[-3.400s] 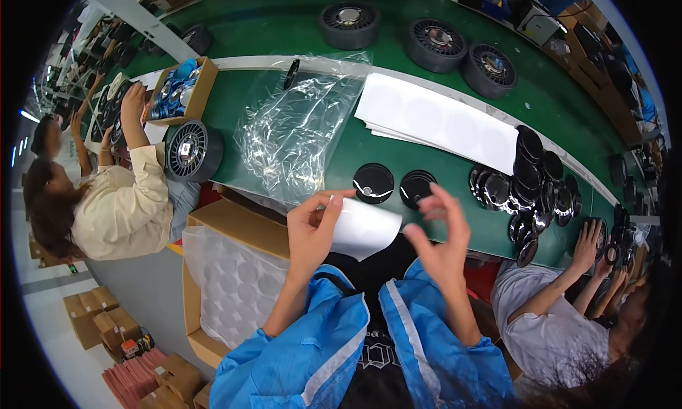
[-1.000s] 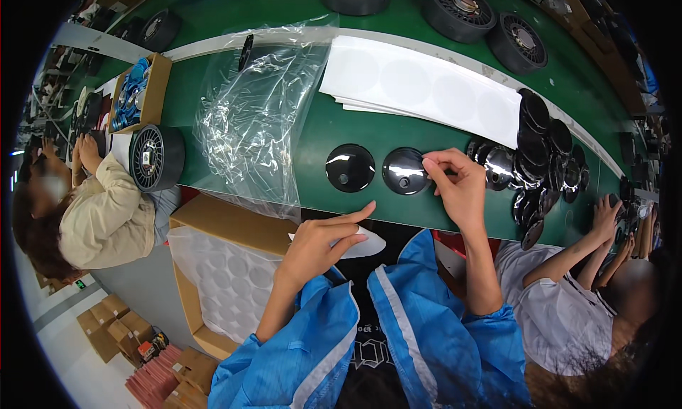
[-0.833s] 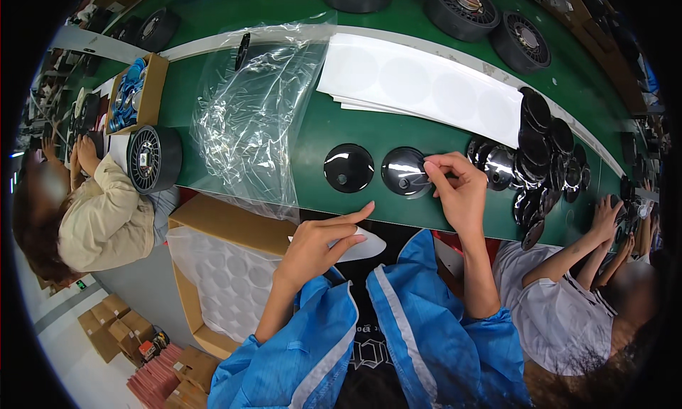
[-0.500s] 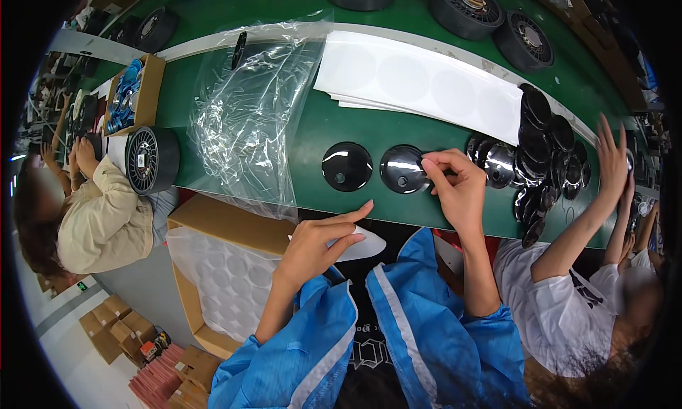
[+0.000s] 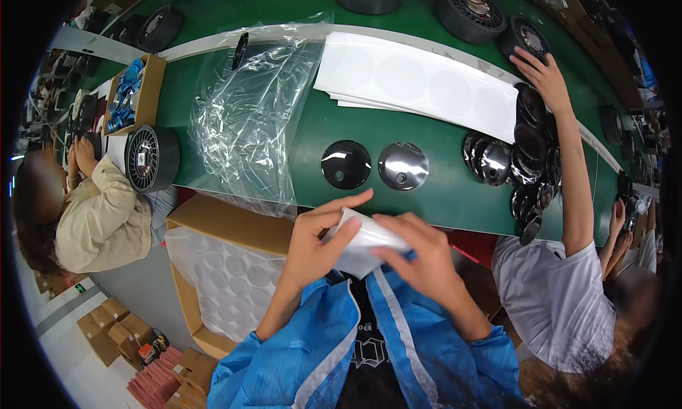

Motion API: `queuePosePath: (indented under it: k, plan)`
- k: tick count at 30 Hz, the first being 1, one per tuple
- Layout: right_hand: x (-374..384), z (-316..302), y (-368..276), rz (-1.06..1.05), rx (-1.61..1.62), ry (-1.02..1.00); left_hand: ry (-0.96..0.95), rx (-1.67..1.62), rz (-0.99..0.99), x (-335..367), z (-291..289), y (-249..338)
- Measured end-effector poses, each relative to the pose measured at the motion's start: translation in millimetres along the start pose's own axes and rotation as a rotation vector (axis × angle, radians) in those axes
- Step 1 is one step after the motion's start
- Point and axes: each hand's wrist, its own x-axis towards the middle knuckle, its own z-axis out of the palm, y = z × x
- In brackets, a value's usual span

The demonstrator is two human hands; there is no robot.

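Observation:
A curled white sheet [image 5: 375, 240] is held in front of me, just off the table's near edge. My left hand [image 5: 311, 247] grips its left side between thumb and fingers, the index finger stretched out along the top. At the sheet's right side, my right hand [image 5: 430, 261] has thumb and fingers closed on it, slightly blurred. Beyond my hands, two round domed covers lie side by side on the green table: a glossy black disc [image 5: 346, 165] and a more mirror-like disc [image 5: 403, 166]. Each shows a small round mark near its lower edge.
White sheets with round stickers [image 5: 419, 79] lie at the back, beside a heap of black discs [image 5: 529, 150]. A clear plastic bag [image 5: 245, 118] is at left, past an open carton [image 5: 186, 288]. A co-worker's arm [image 5: 574, 167] reaches toward a black wheel [image 5: 526, 36].
My right hand has left the right-hand disc and moved down-left onto the white sheet, which is now higher between both hands. The co-worker's hand has moved to a wheel.

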Motion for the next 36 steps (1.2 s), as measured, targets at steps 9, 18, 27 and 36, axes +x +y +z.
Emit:
queuePosePath:
  k: [9,18,27,36]
  plan:
    - [12,-10,-40,-0.277,-0.267,0.118,0.082,0.232,0.267,-23,-8,17]
    - [2,26,-17,-0.391,-0.148,0.015,0.018,0.124,0.052,-41,-9,21]
    - [11,32,2,-0.182,0.087,-0.102,-0.033,0.225,0.234,-31,-10,8]
    - [16,22,-17,-0.517,-0.149,0.056,0.189,-0.088,-0.159,-29,-28,-34]
